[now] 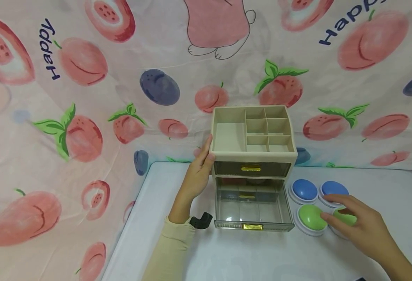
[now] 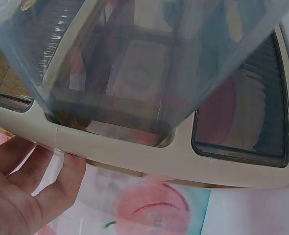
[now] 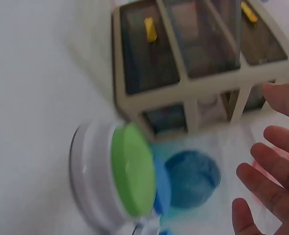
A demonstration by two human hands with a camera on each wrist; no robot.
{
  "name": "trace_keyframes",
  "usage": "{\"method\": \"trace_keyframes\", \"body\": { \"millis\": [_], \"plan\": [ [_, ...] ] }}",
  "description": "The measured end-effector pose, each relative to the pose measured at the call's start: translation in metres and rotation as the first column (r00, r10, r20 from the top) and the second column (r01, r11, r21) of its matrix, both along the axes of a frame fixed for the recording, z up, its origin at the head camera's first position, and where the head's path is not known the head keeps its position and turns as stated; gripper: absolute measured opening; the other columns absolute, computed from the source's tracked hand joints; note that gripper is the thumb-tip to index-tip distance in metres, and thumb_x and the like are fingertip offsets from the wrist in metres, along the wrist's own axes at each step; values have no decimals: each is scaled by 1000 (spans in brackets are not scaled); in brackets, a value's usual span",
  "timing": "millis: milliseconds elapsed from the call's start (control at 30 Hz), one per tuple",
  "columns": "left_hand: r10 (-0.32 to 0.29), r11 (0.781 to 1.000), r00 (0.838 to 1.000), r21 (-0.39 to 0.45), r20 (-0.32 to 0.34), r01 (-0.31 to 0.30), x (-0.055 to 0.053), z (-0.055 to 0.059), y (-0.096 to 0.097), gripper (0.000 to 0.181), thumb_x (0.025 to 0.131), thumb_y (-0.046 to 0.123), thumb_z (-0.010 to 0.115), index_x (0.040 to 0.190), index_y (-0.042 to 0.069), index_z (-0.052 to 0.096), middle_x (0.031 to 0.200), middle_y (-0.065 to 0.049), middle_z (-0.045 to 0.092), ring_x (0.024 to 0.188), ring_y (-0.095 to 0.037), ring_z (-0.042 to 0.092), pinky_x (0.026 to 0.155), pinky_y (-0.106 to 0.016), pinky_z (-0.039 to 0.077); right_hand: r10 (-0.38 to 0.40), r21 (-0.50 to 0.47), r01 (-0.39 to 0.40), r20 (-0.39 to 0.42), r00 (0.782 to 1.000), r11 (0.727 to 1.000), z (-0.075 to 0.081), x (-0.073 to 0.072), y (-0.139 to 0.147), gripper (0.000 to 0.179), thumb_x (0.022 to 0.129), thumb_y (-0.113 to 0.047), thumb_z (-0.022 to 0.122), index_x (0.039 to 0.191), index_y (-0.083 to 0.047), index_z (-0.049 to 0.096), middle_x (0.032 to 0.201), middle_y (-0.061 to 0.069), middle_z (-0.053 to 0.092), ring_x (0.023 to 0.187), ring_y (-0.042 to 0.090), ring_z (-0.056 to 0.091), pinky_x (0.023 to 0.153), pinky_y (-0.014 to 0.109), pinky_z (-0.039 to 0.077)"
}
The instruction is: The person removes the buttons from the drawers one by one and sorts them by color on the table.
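A cream desktop organizer (image 1: pixel 253 157) with grey see-through drawers stands on the table. Its middle drawer (image 1: pixel 253 212) is pulled out, and no contents show in it. My left hand (image 1: pixel 198 175) rests against the organizer's left side, fingers fairly straight. In the left wrist view its fingertips (image 2: pixel 75 164) touch the cream frame's edge. My right hand (image 1: pixel 364 226) hovers with spread fingers over the right-hand green-topped round piece (image 1: pixel 344 216), partly covering it. Beside that sit another green-topped piece (image 1: pixel 312 217) and two blue-topped ones (image 1: pixel 304 189), all white-based. The right wrist view shows nothing between the fingers.
Several small compartments (image 1: pixel 256 127) divide the organizer's top. A closed drawer (image 1: pixel 251 169) lies above the pulled-out one. The table (image 1: pixel 150 249) is white, and a fruit-print cloth (image 1: pixel 178 113) hangs behind it. A black strap piece (image 1: pixel 201 221) sticks out from the left wrist.
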State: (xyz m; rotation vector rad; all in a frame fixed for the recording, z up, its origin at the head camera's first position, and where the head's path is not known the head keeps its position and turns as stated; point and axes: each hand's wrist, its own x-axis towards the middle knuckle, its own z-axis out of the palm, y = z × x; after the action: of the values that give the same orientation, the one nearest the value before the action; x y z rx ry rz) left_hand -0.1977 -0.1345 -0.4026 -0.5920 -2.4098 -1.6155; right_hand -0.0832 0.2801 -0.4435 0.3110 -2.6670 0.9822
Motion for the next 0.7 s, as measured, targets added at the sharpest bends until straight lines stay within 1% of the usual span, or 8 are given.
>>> {"method": "trace_keyframes", "body": {
  "millis": [67,167,233,300,433,500,633,700],
  "plan": [
    [-7,1000,1000,4,-6,7,0,0,1,56,109,50,39,161,43,20,168,11,22,154,-11,24,125,-45,26,26,-8,-26,1,1000,1000,3,1,-7,45,83,-22,87,125,-21,71,121,-39,53,111,-26,43,77,1,45],
    [-13,1000,1000,6,-14,13,-1,1,2,55,110,43,40,162,42,20,168,11,22,154,-10,23,125,-44,26,59,-7,-59,3,998,998,7,3,-19,46,83,-22,88,125,-26,70,122,-29,58,110,-23,45,76,3,46],
    [-13,1000,1000,7,-16,13,-1,1,2,55,110,41,41,162,42,20,168,12,23,154,-10,23,125,-44,26,84,-10,-84,-17,996,996,11,6,-28,47,81,-20,88,124,-28,70,121,-20,63,110,-21,48,76,4,47],
    [-14,1000,1000,7,-18,14,-1,2,2,55,111,41,41,162,42,20,168,11,23,154,-10,24,125,-45,26,104,-8,-104,-37,994,995,15,8,-36,49,80,-19,89,124,-30,70,121,-17,65,108,-18,50,76,4,47],
    [-7,1000,1000,5,-12,7,-1,2,2,55,110,44,40,161,43,20,168,11,23,154,-10,24,125,-45,26,151,0,-151,-70,986,988,23,11,-52,52,78,-18,91,123,-32,71,120,-12,68,97,-10,59,73,9,50],
    [-5,1000,1000,1,-9,5,0,2,1,55,110,45,39,161,44,20,168,12,23,154,-9,24,125,-44,26,174,8,-174,-74,982,985,27,12,-59,51,77,-19,91,123,-31,71,120,-11,68,95,-6,61,72,11,51],
    [-3,1000,1000,-1,-7,3,0,1,0,55,110,43,40,161,45,19,168,13,24,154,-9,24,125,-44,26,217,7,-217,-77,973,976,32,12,-73,51,77,-20,92,123,-29,71,121,-10,69,91,-4,61,71,13,52],
    [-3,1000,1000,-1,-5,3,0,0,0,55,111,42,40,161,45,19,168,13,24,154,-10,25,125,-45,27,243,-3,-245,-97,965,970,33,12,-79,52,76,-19,92,123,-29,71,121,-9,69,89,-4,59,66,13,50]
  ]
}}
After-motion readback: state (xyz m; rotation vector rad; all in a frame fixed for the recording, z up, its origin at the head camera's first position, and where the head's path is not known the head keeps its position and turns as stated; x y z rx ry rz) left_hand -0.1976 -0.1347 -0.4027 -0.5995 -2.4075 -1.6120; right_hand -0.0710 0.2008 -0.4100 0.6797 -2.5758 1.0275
